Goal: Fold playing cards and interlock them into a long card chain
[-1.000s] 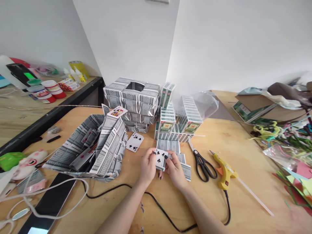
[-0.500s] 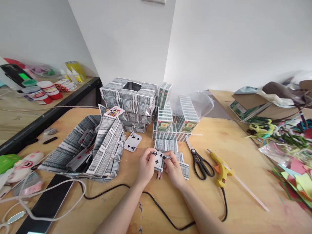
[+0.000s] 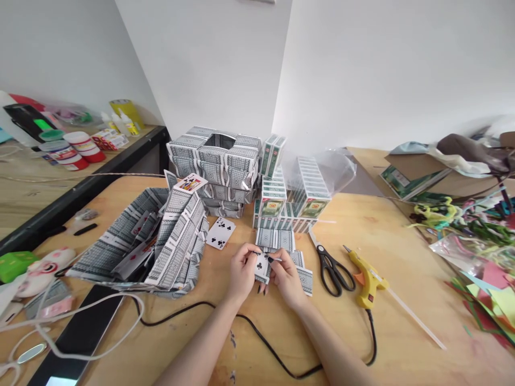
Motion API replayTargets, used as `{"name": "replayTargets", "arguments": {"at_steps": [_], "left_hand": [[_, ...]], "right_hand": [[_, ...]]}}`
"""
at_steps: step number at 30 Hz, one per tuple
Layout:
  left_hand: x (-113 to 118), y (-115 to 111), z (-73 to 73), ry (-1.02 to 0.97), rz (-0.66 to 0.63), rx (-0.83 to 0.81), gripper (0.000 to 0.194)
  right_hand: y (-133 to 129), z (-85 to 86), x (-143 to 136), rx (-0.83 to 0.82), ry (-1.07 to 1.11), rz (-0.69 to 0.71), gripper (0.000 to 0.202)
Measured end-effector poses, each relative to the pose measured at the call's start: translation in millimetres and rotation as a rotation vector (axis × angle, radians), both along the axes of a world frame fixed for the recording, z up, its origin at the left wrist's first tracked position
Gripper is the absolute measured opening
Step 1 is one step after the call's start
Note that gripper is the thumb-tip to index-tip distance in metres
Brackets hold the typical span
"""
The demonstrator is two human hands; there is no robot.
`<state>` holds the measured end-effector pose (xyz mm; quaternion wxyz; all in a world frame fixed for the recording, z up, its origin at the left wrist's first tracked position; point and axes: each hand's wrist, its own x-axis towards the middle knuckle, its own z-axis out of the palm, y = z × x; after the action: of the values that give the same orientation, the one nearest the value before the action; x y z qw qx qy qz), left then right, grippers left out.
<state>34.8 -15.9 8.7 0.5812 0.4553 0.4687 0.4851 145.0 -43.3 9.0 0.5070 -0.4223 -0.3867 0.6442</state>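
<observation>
A playing card (image 3: 262, 265) with black clubs faces up between my hands. My left hand (image 3: 243, 266) pinches its left side, while my right hand (image 3: 286, 271) grips the right side, thumb and finger at its upper edge. The card's far edge appears bent up. Just behind and to the right lie patterned cards (image 3: 276, 239), backs up, partly hidden by my right hand. Loose club cards (image 3: 221, 233) rest face up to the left. A box built of folded cards (image 3: 215, 163) stands farther back, and an open card-covered container (image 3: 177, 238) sits to the left.
Card packs (image 3: 311, 187) are stacked at the back. Black scissors (image 3: 333, 271) and a yellow glue gun (image 3: 368, 281) lie on the right, its black cord (image 3: 261, 335) crossing in front under my forearms. Coloured paper scraps (image 3: 491, 289) lie at far right; a white cable (image 3: 120, 348) loops at left.
The far edge of the held card has been folded up between my fingers, so less of its face shows. Both hands stay in nearly the same place; the view has shifted slightly.
</observation>
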Motion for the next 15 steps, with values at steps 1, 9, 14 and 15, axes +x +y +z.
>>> {"name": "replayTargets", "arguments": {"at_steps": [1, 9, 14, 15], "left_hand": [[0.2, -0.1, 0.7, -0.01, -0.002, 0.001, 0.011], [1.1, -2.1, 7.6, -0.101, -0.147, -0.034, 0.02], [-0.6, 2.8, 3.6, 0.1, -0.026, 0.032, 0.022], [-1.1, 3.3, 2.8, 0.113, -0.014, 0.059, 0.022]], "right_hand": [[-0.1, 0.6, 0.0, 0.001, 0.002, -0.001, 0.018], [-0.7, 3.6, 0.2, -0.001, 0.004, -0.014, 0.02], [-1.3, 1.8, 2.9, -0.009, 0.044, 0.001, 0.024], [-1.1, 1.5, 3.6, -0.016, 0.071, 0.017, 0.027]]}}
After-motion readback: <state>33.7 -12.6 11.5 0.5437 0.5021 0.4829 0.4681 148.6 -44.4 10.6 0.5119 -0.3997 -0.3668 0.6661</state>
